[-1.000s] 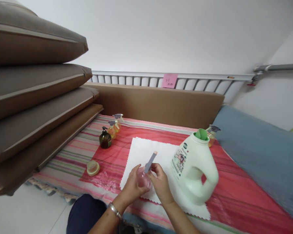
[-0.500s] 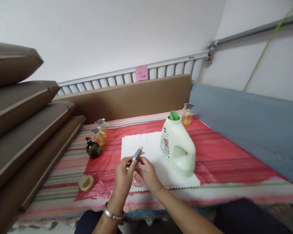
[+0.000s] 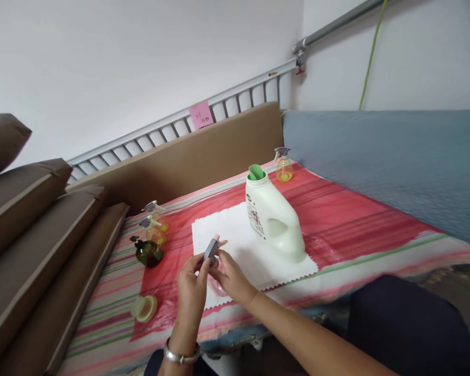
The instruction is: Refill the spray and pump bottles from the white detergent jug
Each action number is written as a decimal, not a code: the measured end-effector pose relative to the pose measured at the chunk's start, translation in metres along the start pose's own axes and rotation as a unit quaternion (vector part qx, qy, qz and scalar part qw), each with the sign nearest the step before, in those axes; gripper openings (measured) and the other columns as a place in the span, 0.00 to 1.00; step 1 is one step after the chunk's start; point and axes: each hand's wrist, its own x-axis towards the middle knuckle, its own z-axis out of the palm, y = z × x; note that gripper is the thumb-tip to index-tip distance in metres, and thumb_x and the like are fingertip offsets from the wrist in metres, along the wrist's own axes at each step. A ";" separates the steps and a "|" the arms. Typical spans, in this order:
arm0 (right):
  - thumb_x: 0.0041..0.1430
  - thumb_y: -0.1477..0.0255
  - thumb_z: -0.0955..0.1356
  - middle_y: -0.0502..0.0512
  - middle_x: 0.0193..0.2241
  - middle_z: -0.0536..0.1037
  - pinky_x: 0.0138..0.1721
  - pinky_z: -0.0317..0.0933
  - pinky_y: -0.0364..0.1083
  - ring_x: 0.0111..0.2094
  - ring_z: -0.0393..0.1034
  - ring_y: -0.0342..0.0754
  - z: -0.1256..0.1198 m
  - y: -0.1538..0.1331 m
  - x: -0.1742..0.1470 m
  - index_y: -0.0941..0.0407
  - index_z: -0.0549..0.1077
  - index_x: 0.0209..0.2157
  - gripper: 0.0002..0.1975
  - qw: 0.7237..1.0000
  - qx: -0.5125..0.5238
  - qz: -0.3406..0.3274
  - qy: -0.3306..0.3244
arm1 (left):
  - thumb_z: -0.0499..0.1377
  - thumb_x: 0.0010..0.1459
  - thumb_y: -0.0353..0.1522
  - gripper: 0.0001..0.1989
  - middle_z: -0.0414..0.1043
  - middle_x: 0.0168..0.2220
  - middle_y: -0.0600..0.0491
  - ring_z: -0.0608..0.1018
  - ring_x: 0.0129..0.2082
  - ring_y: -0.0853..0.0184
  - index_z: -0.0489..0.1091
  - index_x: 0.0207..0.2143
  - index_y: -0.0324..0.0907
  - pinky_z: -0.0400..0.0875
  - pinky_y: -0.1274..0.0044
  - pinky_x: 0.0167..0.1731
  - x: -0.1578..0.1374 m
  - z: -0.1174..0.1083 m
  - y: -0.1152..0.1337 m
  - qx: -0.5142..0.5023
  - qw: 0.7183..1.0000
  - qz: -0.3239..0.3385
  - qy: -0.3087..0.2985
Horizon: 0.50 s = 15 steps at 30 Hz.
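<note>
White walls and a railing back a low surface spread with a striped red cloth. On it lies a white mat, likely to catch drips, with a pale green jug standing open on it. Near the mat's front edge, both hands meet over a pink bottle. The left hand pinches its grey sprayer, while the right hand curls around the bottle, steadying it. Small spray bottles stand aside at left; a loose cap lies nearby.

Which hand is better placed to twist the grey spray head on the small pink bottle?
Probably left hand: its fingertips pinch the grey spray head. Right hand wraps the small pink bottle.
</note>
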 end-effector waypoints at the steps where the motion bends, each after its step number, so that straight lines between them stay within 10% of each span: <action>1: 0.56 0.62 0.68 0.58 0.40 0.77 0.45 0.63 0.52 0.43 0.70 0.55 -0.001 0.000 0.000 0.55 0.72 0.43 0.16 1.000 -0.004 0.000 0.000 | 0.60 0.53 0.37 0.11 0.80 0.32 0.49 0.80 0.33 0.59 0.76 0.34 0.40 0.73 0.72 0.36 0.000 0.000 0.000 0.003 1.000 0.001 0.002; 15: 0.52 0.68 0.71 0.60 0.40 0.76 0.44 0.62 0.52 0.43 0.70 0.57 -0.002 -0.002 -0.003 0.57 0.71 0.43 0.16 0.998 -0.057 0.020 0.017 | 0.60 0.54 0.37 0.11 0.80 0.32 0.49 0.80 0.34 0.58 0.75 0.35 0.40 0.73 0.71 0.37 0.000 -0.001 -0.002 0.006 1.000 0.004 -0.004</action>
